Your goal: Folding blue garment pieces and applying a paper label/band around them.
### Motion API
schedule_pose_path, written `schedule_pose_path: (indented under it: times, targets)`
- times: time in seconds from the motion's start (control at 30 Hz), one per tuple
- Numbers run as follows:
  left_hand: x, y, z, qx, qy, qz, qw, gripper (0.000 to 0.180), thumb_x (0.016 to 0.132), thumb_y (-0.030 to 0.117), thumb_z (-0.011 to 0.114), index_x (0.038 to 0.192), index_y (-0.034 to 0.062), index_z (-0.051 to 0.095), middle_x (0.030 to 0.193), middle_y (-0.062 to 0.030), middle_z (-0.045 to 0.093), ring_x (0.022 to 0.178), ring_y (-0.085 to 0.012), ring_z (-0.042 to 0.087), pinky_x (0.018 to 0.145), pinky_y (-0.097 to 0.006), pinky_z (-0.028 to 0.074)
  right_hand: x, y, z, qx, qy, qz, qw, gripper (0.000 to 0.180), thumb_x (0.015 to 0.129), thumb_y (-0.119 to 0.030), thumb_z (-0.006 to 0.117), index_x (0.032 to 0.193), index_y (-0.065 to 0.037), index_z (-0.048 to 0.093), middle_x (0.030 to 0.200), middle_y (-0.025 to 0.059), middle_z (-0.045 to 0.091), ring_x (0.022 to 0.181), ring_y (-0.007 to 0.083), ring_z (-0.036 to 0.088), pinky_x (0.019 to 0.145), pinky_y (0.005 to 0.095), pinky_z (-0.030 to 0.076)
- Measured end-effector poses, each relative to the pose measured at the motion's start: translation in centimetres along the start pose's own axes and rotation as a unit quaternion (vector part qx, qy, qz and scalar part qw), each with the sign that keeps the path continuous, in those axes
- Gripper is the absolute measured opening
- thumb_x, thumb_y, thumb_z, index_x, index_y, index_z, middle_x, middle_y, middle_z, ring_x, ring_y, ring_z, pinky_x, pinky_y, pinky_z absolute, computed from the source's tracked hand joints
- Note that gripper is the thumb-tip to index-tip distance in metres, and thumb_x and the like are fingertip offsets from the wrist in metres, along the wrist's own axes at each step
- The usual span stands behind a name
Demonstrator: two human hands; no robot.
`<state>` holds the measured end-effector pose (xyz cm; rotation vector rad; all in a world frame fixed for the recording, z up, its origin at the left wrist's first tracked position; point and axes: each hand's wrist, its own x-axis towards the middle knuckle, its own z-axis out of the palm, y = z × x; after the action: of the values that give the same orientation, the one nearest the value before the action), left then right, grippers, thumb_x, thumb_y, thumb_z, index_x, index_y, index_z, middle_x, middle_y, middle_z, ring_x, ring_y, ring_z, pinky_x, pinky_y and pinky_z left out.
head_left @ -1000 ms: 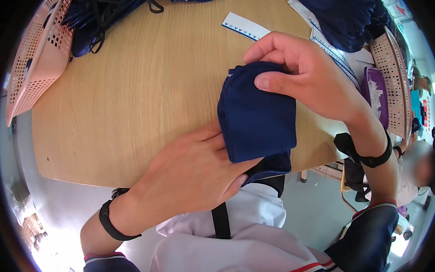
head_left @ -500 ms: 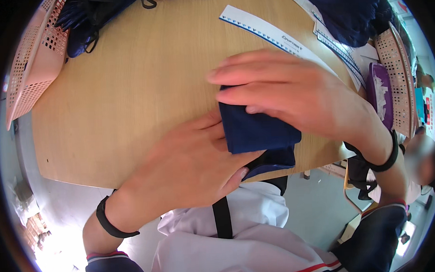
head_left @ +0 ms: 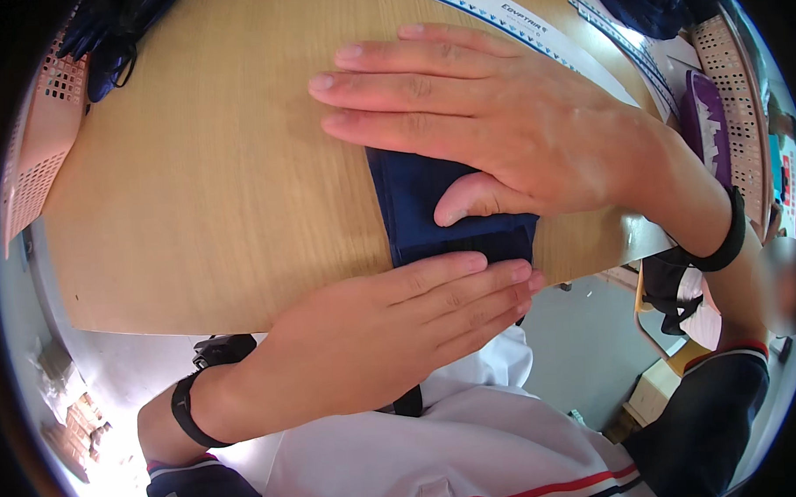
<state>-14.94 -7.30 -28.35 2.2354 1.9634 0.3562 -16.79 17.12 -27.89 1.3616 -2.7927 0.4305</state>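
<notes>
Wooden tabletop [head_left: 194,194] under folded navy cloth [head_left: 423,204]

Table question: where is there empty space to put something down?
The widest bare wood on the table lies between the pink basket and the folded navy cloth. The middle is crowded: the right hand presses on the cloth and the left hand lies at its near edge. White paper strips fill the far right.

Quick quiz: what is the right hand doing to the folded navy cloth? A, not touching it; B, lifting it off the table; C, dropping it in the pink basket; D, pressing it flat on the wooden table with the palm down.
D: the right hand lies palm down, fingers spread, on the navy cloth, which rests flat on the wooden table.
</notes>
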Motion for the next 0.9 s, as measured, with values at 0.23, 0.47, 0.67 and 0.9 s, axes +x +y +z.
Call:
schedule_pose_path:
  times: [0.23, 0.47, 0.67, 0.9]
  targets:
    - [0.1, 0.2, -0.2, 0.064, -0.056, 0.064, 0.994, 0.059, 0.096, 0.017, 0.047, 0.155, 0.0111, 0.041, 0.165, 0.0021, 0.037, 0.154, -0.0102, 0.029, 0.128, -0.033, 0.018, 0.0, -0.9, 0.2, -0.007, 0.021, 0.02, 1.0, 0.068, 0.09, -0.039, 0.067, 0.148, -0.007, 0.051, 0.159, 0.0077, 0.044, 0.149, 0.0218, 0.036, 0.126, 0.0409, 0.026]
    - [0.3, -1.4, -5.3, -0.048, -0.04, -0.046, 0.997, 0.062, 0.1, 0.04, 0.044, 0.154, 0.0087, 0.044, 0.163, -0.0072, 0.04, 0.154, -0.0242, 0.029, 0.126, -0.041, 0.019, -0.6, -1.1, -0.4, -0.06, 0.007, 0.003, 0.998, 0.053, 0.094, -0.022, 0.064, 0.144, -0.007, 0.055, 0.151, 0.011, 0.052, 0.143, 0.0216, 0.045, 0.124, 0.0379, 0.029]
    - [-0.4, -8.2, 2.5, 0.31, 0.194, 0.013, 0.931, 0.086, 0.098, 0.068, 0.031, 0.155, 0.0047, 0.041, 0.165, -0.0135, 0.034, 0.155, -0.0316, 0.026, 0.126, -0.046, 0.017, -0.4, -0.9, -0.2, 0.008, -0.004, 0.057, 0.998, 0.065, 0.096, -0.026, 0.059, 0.155, -0.005, 0.041, 0.158, 0.0139, 0.043, 0.14, 0.0286, 0.046, 0.115, 0.0412, 0.038]
    - [0.1, -5.8, -1.5, 0.031, -0.001, -0.028, 0.999, 0.089, 0.097, 0.068, 0.028, 0.156, 0.0014, 0.037, 0.166, -0.0126, 0.03, 0.156, -0.0282, 0.024, 0.129, -0.047, 0.015, 0.8, 1.9, -2.4, 0.23, 0.059, 0.178, 0.955, 0.047, 0.092, -0.012, 0.064, 0.136, 0.001, 0.055, 0.133, 0.0143, 0.06, 0.109, 0.0266, 0.065, 0.092, 0.0343, 0.055]
